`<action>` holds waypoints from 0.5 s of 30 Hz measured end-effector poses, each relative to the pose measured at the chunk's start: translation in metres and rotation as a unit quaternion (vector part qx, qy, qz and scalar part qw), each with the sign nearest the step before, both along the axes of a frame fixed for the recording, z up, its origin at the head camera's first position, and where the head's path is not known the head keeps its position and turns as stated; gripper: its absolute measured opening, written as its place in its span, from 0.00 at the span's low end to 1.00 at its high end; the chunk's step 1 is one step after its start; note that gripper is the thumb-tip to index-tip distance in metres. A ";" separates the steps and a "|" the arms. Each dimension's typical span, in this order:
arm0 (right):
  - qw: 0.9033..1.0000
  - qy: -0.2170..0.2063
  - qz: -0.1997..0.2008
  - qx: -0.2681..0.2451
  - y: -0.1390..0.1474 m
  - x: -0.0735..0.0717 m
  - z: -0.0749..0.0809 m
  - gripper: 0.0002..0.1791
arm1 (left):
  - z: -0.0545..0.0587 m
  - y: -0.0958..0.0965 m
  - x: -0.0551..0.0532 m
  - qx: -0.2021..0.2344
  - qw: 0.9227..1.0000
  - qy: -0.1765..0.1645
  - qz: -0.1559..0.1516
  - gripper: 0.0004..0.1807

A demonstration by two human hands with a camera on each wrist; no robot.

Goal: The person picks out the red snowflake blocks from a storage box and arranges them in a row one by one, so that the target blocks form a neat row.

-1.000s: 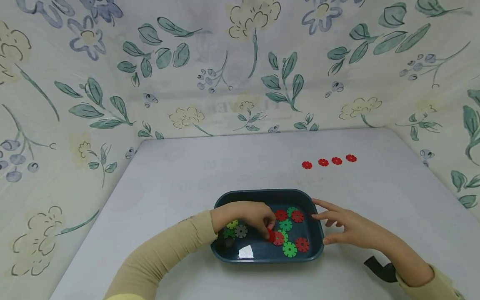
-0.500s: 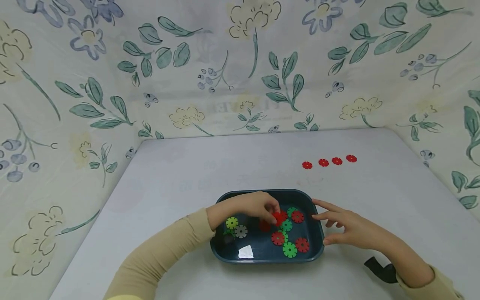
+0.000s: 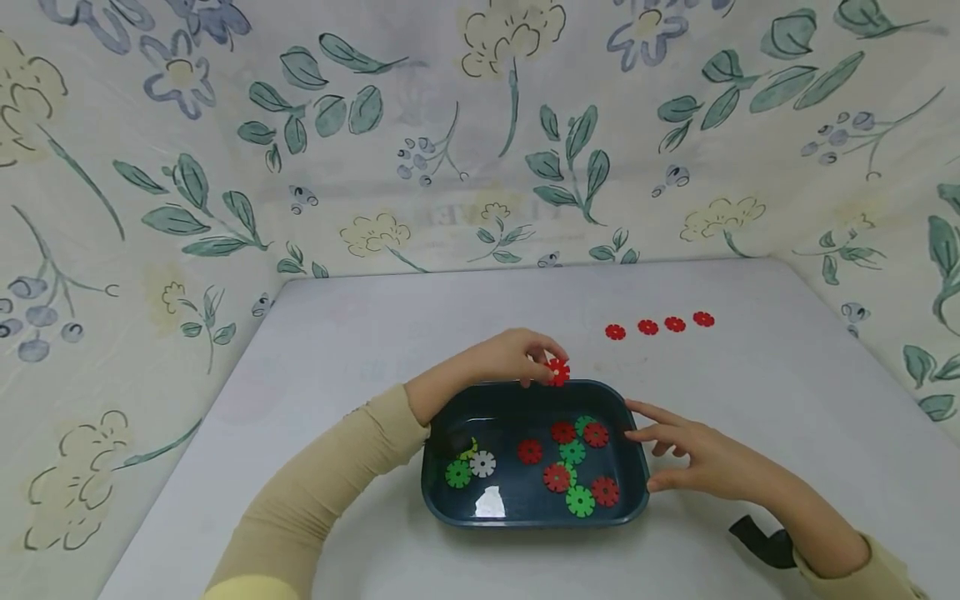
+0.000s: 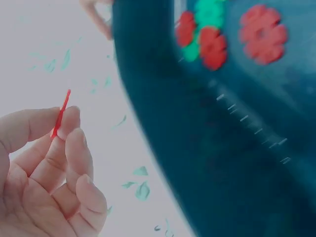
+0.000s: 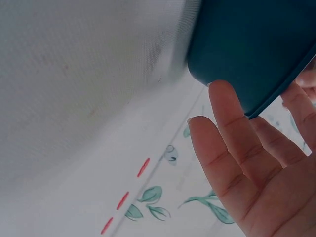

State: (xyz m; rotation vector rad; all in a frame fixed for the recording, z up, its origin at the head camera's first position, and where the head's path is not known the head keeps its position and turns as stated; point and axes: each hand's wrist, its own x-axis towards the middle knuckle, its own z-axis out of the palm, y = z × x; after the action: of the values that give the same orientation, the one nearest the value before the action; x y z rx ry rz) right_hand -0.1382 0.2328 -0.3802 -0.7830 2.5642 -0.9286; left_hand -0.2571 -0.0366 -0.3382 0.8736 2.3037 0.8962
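My left hand [image 3: 517, 353] pinches a red notched plastic disc [image 3: 558, 372] between thumb and fingers, over the far rim of the dark blue tray [image 3: 536, 524]. In the left wrist view this disc [image 4: 61, 114] shows edge-on between the fingertips. My right hand [image 3: 697, 451] lies with fingers spread at the tray's right end, its fingertips right at the rim. Inside the tray, several red discs [image 3: 529, 452] and green discs [image 3: 580, 501] lie mostly to the right. A white disc [image 3: 482, 464], a green one and a partly hidden yellow-green one lie to the left.
Several red discs [image 3: 648, 327] form a spaced row on the white table [image 3: 360, 350], beyond the tray to the right. A black strap [image 3: 763, 543] is by the right wrist. Flower-patterned cloth [image 3: 442, 92] walls the table at the back and sides.
My left hand has lifted a red disc from among the others in the tray and carried it away from me to the far rim. The right hand has stayed in place.
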 end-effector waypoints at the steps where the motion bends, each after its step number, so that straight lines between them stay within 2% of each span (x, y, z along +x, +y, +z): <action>1: 1.000 -0.001 0.000 0.001 0.000 0.000 0.000 0.33 | 0.004 0.001 -0.004 0.005 1.000 0.000 0.009 0.19; 4: 1.000 -0.003 0.001 0.000 0.000 0.000 0.000 0.33 | 0.016 0.005 -0.016 0.009 1.000 0.008 0.029 0.19; 7: 1.000 -0.006 0.003 -0.002 0.001 0.000 0.000 0.33 | 0.023 0.009 -0.030 -0.002 0.999 0.018 0.036 0.20; 15: 1.000 -0.004 0.011 -0.008 0.001 0.000 0.001 0.33 | 0.028 0.012 -0.071 -0.034 0.998 0.010 0.048 0.22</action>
State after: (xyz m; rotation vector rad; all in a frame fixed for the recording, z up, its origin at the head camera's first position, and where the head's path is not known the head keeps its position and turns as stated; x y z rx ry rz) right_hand -0.1384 0.2339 -0.3793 -0.8089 2.5382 -0.9437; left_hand -0.3280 -0.0243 -0.3103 0.7525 2.3959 0.8462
